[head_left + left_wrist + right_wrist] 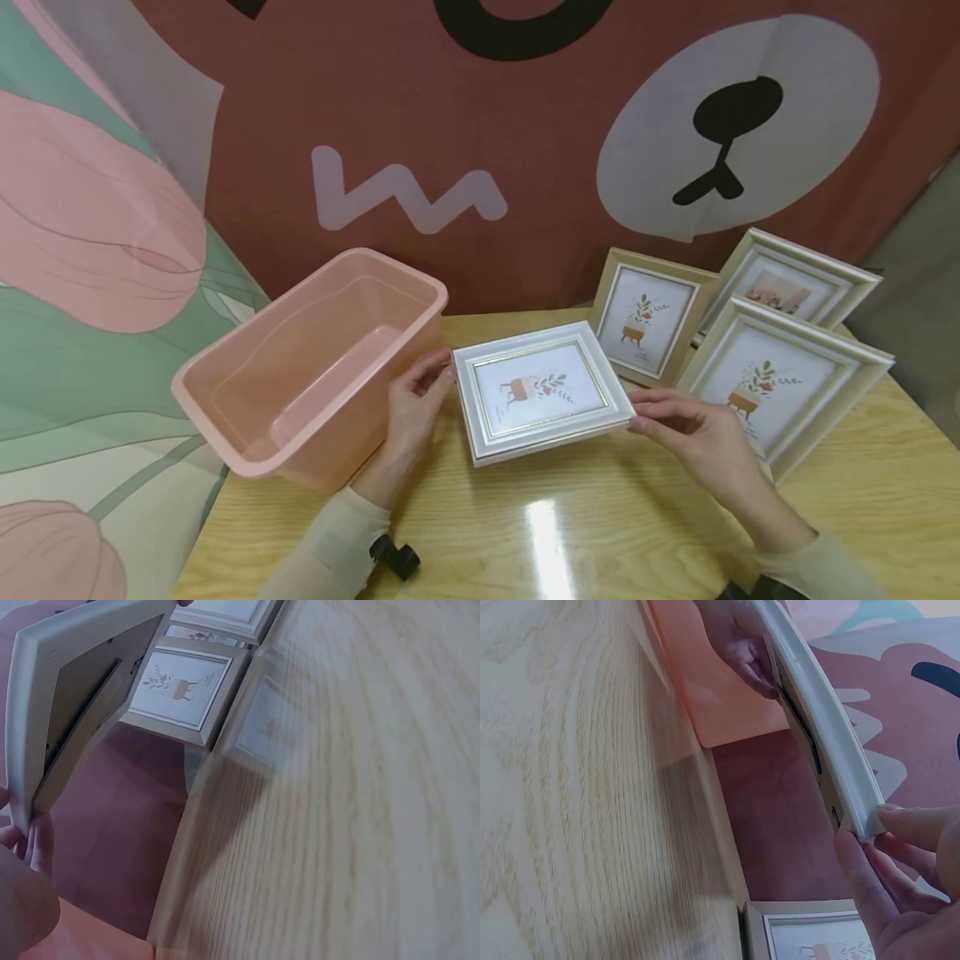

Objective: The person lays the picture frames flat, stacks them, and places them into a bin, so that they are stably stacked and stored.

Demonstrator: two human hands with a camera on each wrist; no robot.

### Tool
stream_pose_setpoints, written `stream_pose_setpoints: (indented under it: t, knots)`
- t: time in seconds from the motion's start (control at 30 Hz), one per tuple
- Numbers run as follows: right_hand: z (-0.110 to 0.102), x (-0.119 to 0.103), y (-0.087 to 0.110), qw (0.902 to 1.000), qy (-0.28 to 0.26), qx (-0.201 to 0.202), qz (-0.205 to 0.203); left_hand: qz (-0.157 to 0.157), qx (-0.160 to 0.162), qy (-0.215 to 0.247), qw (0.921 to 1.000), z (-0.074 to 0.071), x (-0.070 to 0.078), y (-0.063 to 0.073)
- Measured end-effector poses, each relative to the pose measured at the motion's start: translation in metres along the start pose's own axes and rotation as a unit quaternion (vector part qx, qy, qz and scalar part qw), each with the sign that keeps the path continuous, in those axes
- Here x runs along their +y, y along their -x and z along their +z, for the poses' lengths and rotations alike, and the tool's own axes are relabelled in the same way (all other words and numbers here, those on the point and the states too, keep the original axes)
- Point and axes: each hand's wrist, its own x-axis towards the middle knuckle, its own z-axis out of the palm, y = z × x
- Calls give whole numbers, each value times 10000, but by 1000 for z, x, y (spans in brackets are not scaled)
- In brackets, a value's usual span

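Both hands hold a white picture frame (542, 392) with a gold inner line, raised over the table and turned sideways, its potted-plant print facing up. My left hand (416, 400) pinches its left end, close beside the pink bin. At the opposite end my right hand (701, 442) pinches the corner between thumb and fingers. The brown back of the frame (90, 697) and its folded stand show in the left wrist view. From the right wrist, the frame (825, 720) appears edge-on, with right-hand fingers (915, 825) at its near corner.
A pink plastic bin (322, 367) stands at the left. On the right stand a tan frame (648, 312), a cream frame (787, 375) and another pale frame (795, 279) behind it. The wooden table (480, 533) backs onto a printed cloth (525, 167).
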Motion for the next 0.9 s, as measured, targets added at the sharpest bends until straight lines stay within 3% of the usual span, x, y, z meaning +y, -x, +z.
stream_pose_setpoints:
  t: [0.57, 0.9]
  knots:
    - [3, 0, 11, 9998, -109, 16, 178, -67, -512, -160, 9985, 1, -5, -1]
    - [9, 5, 20, 9977, 39, 140, 667, -62, -688, -456, 9966, 3, -14, -4]
